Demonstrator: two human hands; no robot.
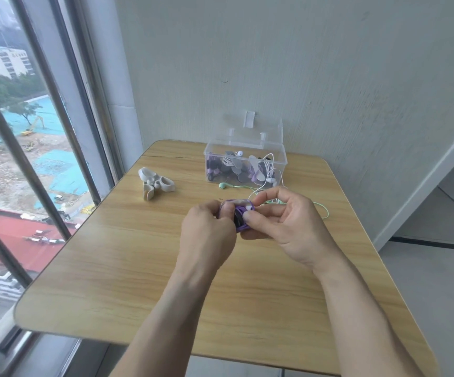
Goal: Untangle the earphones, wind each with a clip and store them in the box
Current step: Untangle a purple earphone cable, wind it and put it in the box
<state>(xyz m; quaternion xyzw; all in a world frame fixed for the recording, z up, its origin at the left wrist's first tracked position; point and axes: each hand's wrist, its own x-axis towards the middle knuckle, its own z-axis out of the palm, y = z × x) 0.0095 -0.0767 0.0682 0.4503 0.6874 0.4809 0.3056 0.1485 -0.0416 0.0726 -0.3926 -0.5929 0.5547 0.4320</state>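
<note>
Earphones in purple (240,216), wound into a bundle, sit above the wooden table (138,268), pinched between left hand (206,229) and right hand (285,227). Behind, the open clear box (281,159) holds clipped bundles; green earphones (236,186) and spare clips (155,183) lie outside.
</note>
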